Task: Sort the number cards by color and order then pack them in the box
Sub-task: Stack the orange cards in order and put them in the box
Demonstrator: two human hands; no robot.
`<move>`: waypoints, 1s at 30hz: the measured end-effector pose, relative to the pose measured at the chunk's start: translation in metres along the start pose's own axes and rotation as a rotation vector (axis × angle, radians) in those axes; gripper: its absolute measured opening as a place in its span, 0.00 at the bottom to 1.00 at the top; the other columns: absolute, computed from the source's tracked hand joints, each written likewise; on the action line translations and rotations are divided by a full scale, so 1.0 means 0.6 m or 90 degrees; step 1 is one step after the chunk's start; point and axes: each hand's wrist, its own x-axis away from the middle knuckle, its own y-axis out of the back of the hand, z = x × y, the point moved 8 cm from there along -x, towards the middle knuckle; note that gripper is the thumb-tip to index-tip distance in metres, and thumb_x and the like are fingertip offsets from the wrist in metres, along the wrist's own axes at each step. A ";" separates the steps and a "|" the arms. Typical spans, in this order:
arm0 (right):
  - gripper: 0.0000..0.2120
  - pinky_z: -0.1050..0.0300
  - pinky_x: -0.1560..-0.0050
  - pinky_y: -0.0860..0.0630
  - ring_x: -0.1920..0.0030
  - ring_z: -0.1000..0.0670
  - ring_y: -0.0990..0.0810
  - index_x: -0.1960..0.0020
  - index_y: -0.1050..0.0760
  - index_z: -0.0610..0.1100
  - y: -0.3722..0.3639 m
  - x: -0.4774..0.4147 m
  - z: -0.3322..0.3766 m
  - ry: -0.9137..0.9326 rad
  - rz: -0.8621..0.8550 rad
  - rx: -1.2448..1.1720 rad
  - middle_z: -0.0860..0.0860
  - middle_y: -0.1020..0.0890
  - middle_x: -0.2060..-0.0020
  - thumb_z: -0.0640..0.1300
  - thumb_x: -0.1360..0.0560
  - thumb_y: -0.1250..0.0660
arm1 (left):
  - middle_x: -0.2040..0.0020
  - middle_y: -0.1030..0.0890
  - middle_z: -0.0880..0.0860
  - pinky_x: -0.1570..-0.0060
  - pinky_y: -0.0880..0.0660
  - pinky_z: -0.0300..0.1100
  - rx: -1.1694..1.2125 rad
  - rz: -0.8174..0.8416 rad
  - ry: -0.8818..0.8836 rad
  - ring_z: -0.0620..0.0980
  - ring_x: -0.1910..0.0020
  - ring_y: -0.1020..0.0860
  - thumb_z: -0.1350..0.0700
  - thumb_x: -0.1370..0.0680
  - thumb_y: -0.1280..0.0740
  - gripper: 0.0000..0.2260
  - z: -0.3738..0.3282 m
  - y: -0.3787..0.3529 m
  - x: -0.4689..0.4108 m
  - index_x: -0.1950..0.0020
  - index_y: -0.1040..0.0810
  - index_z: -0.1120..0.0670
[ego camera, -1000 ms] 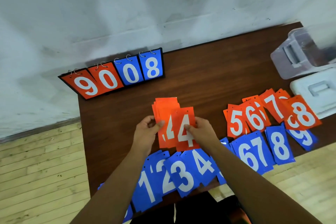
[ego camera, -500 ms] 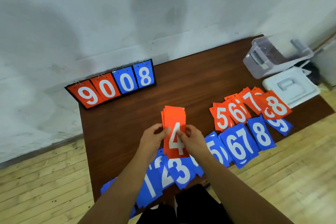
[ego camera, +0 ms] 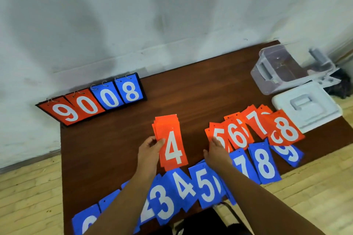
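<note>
My left hand (ego camera: 150,150) grips a stack of orange number cards (ego camera: 171,141) by its left edge, a 4 on top, held just above the brown table (ego camera: 191,97). My right hand (ego camera: 216,150) reaches right and its fingers touch the orange 5 card (ego camera: 219,135), the first of a fanned orange row with 6 (ego camera: 238,135), 7 (ego camera: 256,122) and 8 (ego camera: 285,129). A row of blue cards (ego camera: 204,185) runs along the table's near edge, partly hidden by my forearms. The clear plastic box (ego camera: 286,70) stands at the far right.
The white box lid (ego camera: 307,107) lies in front of the clear box near the table's right edge. A flip scoreboard (ego camera: 91,101) reading 9 0 0 8 leans against the wall at the back left. Wooden floor surrounds the table.
My right hand has let go of the orange stack and moved right to the orange 5 card. My left hand now holds the stack alone. The view has shifted left.
</note>
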 end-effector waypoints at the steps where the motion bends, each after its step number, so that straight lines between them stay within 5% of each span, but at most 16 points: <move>1: 0.30 0.50 0.25 0.38 0.22 0.46 0.47 0.21 0.51 0.42 -0.007 -0.008 0.001 0.014 0.018 0.022 0.47 0.52 0.20 0.51 0.17 0.45 | 0.50 0.14 0.53 0.47 0.19 0.57 0.000 -0.012 0.010 0.54 0.53 0.14 0.54 0.24 0.27 0.10 0.003 -0.008 -0.008 0.44 0.20 0.51; 7: 0.27 0.50 0.24 0.54 0.21 0.48 0.53 0.22 0.44 0.45 -0.016 -0.035 0.048 0.225 0.015 0.124 0.49 0.49 0.21 0.52 0.18 0.45 | 0.49 0.14 0.54 0.47 0.19 0.58 0.020 -0.096 0.036 0.54 0.52 0.14 0.55 0.24 0.27 0.09 0.003 -0.034 -0.054 0.45 0.19 0.51; 11: 0.30 0.49 0.26 0.42 0.24 0.43 0.43 0.24 0.41 0.45 0.039 -0.086 0.018 0.117 -0.093 0.068 0.44 0.41 0.24 0.55 0.22 0.37 | 0.50 0.14 0.54 0.48 0.19 0.57 0.035 -0.142 0.040 0.55 0.53 0.15 0.56 0.24 0.27 0.07 0.005 -0.037 -0.065 0.46 0.20 0.51; 15: 0.40 0.46 0.28 0.39 0.28 0.40 0.37 0.24 0.43 0.43 0.053 -0.126 0.017 0.071 -0.063 0.179 0.41 0.36 0.29 0.60 0.27 0.31 | 0.49 0.15 0.54 0.46 0.20 0.60 0.039 -0.180 0.064 0.56 0.52 0.15 0.55 0.24 0.27 0.08 0.019 -0.030 -0.066 0.45 0.20 0.51; 19: 0.24 0.46 0.33 0.35 0.34 0.43 0.30 0.33 0.31 0.46 0.069 -0.140 0.029 0.073 -0.082 0.201 0.44 0.27 0.37 0.54 0.25 0.32 | 0.49 0.15 0.54 0.48 0.19 0.59 0.036 -0.182 0.061 0.56 0.52 0.15 0.54 0.23 0.28 0.09 0.022 -0.035 -0.059 0.44 0.21 0.52; 21: 0.16 0.48 0.37 0.32 0.39 0.46 0.25 0.37 0.27 0.46 0.078 -0.145 0.023 0.063 -0.056 0.050 0.46 0.23 0.40 0.50 0.22 0.35 | 0.50 0.14 0.55 0.48 0.19 0.59 0.034 -0.184 0.055 0.56 0.53 0.15 0.54 0.23 0.29 0.09 0.021 -0.037 -0.057 0.44 0.21 0.53; 25: 0.18 0.55 0.48 0.24 0.51 0.52 0.20 0.35 0.25 0.42 0.086 -0.124 0.015 -0.086 0.122 -0.596 0.47 0.19 0.41 0.47 0.22 0.32 | 0.47 0.15 0.55 0.47 0.20 0.60 0.017 -0.198 0.051 0.56 0.52 0.15 0.54 0.22 0.30 0.07 0.013 -0.037 -0.061 0.44 0.21 0.51; 30: 0.23 0.51 0.43 0.23 0.44 0.51 0.20 0.31 0.29 0.46 0.106 -0.096 0.035 -0.037 0.149 -0.575 0.50 0.20 0.39 0.51 0.24 0.31 | 0.46 0.15 0.53 0.46 0.20 0.59 0.013 -0.086 0.040 0.55 0.49 0.15 0.54 0.22 0.30 0.10 -0.011 -0.089 -0.064 0.42 0.21 0.52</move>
